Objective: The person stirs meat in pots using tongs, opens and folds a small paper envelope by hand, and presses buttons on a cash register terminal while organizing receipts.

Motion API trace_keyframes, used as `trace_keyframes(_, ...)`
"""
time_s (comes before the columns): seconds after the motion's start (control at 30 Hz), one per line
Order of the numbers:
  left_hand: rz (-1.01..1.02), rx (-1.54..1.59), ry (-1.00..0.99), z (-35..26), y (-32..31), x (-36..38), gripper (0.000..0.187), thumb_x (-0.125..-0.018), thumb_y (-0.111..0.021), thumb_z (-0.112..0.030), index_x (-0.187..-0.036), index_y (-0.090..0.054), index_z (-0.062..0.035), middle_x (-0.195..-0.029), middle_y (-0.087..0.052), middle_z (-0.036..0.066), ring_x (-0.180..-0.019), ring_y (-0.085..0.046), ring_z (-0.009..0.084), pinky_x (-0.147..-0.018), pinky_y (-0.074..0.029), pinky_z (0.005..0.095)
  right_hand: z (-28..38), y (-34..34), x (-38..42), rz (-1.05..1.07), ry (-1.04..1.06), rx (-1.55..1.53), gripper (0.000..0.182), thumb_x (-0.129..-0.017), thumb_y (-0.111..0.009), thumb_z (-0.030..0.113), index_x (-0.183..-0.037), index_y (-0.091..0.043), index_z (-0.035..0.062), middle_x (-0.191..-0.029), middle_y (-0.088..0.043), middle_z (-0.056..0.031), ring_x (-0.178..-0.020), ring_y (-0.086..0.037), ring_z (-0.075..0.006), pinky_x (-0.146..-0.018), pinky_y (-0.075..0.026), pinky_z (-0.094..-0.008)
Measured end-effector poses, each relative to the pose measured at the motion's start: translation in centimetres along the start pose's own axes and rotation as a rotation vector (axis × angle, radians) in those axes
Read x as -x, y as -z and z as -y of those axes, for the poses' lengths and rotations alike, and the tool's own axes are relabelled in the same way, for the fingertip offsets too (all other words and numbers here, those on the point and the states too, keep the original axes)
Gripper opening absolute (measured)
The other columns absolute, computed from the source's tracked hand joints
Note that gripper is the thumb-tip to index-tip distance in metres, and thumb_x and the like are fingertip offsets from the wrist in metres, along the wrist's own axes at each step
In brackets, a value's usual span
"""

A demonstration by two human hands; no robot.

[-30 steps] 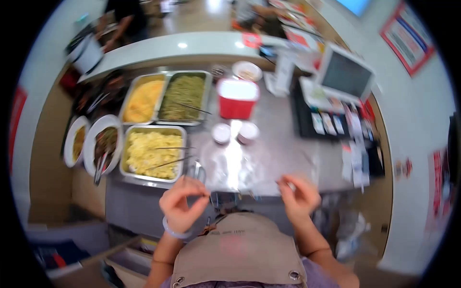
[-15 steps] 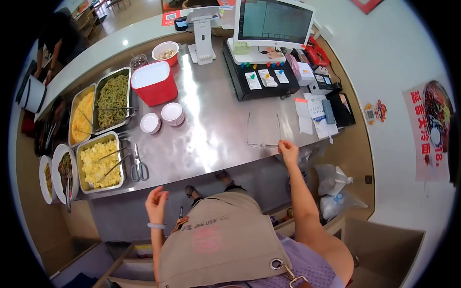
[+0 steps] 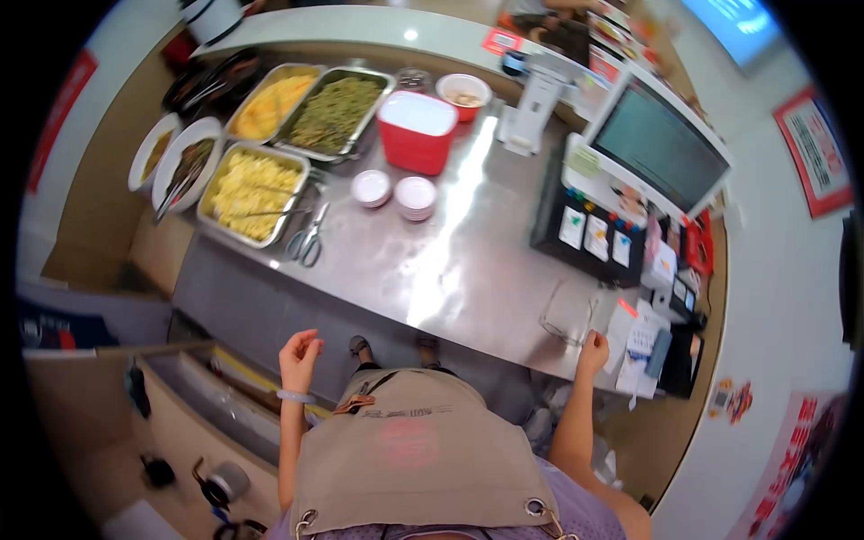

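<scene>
Near the counter's front right edge, my right hand (image 3: 592, 353) pinches the corner of a pair of thin-framed glasses (image 3: 567, 338), whose arms point away over the steel counter (image 3: 450, 279). In front of the counter on the left, my left hand (image 3: 300, 358) hangs in the air with loosely curled fingers and nothing in it. Scissors (image 3: 308, 243) lie on the counter beyond that hand, beside a metal tray of yellow food (image 3: 252, 193).
Left: trays of shredded yellow food (image 3: 270, 101) and green food (image 3: 335, 112), plus bowls with tongs. Middle: a red container (image 3: 418, 135) and two stacks of small dishes (image 3: 415, 196). Right: a monitor (image 3: 661, 144), a black cash drawer (image 3: 589, 229) and papers (image 3: 641, 346). Below left, an open drawer (image 3: 216, 405).
The camera view has turned, so the counter and its items appear rotated and shifted right. My right hand still grips the glasses at the corner. My left hand remains raised and empty.
</scene>
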State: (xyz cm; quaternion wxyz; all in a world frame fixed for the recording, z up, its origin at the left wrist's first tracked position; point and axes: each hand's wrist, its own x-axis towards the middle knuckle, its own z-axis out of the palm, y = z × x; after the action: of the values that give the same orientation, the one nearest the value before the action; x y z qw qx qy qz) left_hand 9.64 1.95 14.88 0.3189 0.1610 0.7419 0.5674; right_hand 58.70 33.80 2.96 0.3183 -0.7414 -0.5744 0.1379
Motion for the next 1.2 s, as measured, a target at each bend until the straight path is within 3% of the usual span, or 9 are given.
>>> trace_keyframes(0.07,-0.068,0.029,-0.02,0.7,1.5,0.4,0.016,-0.082,-0.055,-0.003,-0.098,-0.057,0.0028,-0.081,-0.061,0.005,-0.074,-0.057,0.0094,-0.066,-0.046,0.0212,4.3,-2.1,1.1,0.009,0.001,-0.123,0.018,-0.08,-0.057,0.018,-0.085,-0.063,0.0025,-0.063,-0.059,-0.0045,-0.055,-0.055,-0.0115,-0.048,-0.043,-0.0216)
trace_keyframes(0.13,-0.135,0.048,-0.013,0.9,3.1,0.8,0.016,-0.083,-0.055,-0.003,-0.098,-0.057,0.0028,-0.081,-0.061,0.005,-0.074,-0.057,0.0095,-0.066,-0.046,0.0211,9.0,-4.9,3.7,0.38,-0.075,-0.585,0.017,-0.081,-0.056,0.019,-0.085,-0.063,0.0032,-0.068,-0.059,-0.0033,-0.054,-0.055,-0.0117,-0.049,-0.043,-0.0215)
trace_keyframes(0.4,-0.366,0.073,-0.018,3.9,12.7,1.8,0.019,-0.085,-0.054,-0.008,-0.101,-0.056,0.0016,-0.083,-0.062,0.005,-0.075,-0.058,0.0098,-0.067,-0.046,0.0212,34.3,-12.1,19.7,0.932,0.564,-0.559,0.013,-0.081,-0.057,0.01,-0.089,-0.061,0.0012,-0.074,-0.06,-0.0024,-0.062,-0.052,-0.0071,-0.056,-0.041,-0.0204)
trace_keyframes(0.53,-0.467,0.147,-0.011,6.1,20.4,1.3,0.02,-0.086,-0.053,-0.009,-0.103,-0.056,0.0009,-0.083,-0.062,0.005,-0.071,-0.056,0.0082,-0.065,-0.046,0.0204,42.7,-14.7,27.5,1.077,0.695,-0.539,0.015,-0.078,-0.06,0.014,-0.088,-0.062,0.0029,-0.077,-0.062,-0.0071,-0.067,-0.058,-0.0128,-0.055,-0.043,-0.0243)
trace_keyframes(0.63,-0.496,0.146,0.028,5.4,26.3,0.3,0.02,-0.086,-0.053,-0.01,-0.103,-0.057,-0.0001,-0.083,-0.062,0.005,-0.069,-0.056,0.0071,-0.063,-0.045,0.0196,47.1,-16.5,32.0,1.202,0.623,-0.445,0.016,-0.078,-0.06,0.016,-0.087,-0.062,0.0034,-0.077,-0.062,-0.0079,-0.067,-0.058,-0.0133,-0.056,-0.043,-0.0247)
trace_keyframes(0.83,-0.475,0.027,0.006,4.4,36.3,-4.0,0.021,-0.086,-0.054,-0.012,-0.103,-0.057,-0.0008,-0.081,-0.062,0.004,-0.067,-0.054,0.0063,-0.062,-0.044,0.0184,49.6,-19.4,32.2,0.985,0.361,-0.629,0.017,-0.08,-0.059,0.015,-0.089,-0.063,0.0003,-0.075,-0.063,-0.0033,-0.064,-0.056,-0.0097,-0.059,-0.045,-0.0241)
trace_keyframes(0.9,-0.449,-0.002,-0.014,4.2,38.1,-5.7,0.021,-0.086,-0.054,-0.012,-0.103,-0.058,-0.001,-0.081,-0.062,0.004,-0.067,-0.054,0.0062,-0.061,-0.044,0.0181,47.3,-21.6,29.3,0.797,0.292,-0.639,0.016,-0.081,-0.059,0.015,-0.087,-0.063,0.0004,-0.073,-0.062,-0.0041,-0.062,-0.054,-0.0085,-0.058,-0.044,-0.0227)
trace_keyframes(1.1,-0.367,-0.057,-0.014,2.6,36.2,-9.5,0.02,-0.086,-0.054,-0.012,-0.103,-0.057,-0.0001,-0.082,-0.062,0.004,-0.067,-0.053,0.006,-0.061,-0.043,0.0178,44.8,-20.3,17.2,0.345,0.047,-0.777,0.026,-0.085,-0.056,0.025,-0.097,-0.057,0.0022,-0.079,-0.059,-0.0037,-0.068,-0.054,-0.0101,-0.054,-0.041,-0.0209)
trace_keyframes(1.2,-0.319,-0.108,-0.026,2.0,33.6,-10.3,0.021,-0.087,-0.053,-0.012,-0.103,-0.056,0.0,-0.083,-0.061,0.004,-0.068,-0.053,0.0067,-0.061,-0.043,0.0184,43.1,-20.5,10.9,0.259,-0.174,-0.882,0.031,-0.084,-0.054,0.03,-0.097,-0.056,0.0011,-0.081,-0.059,-0.0063,-0.069,-0.055,-0.0129,-0.056,-0.041,-0.0225)
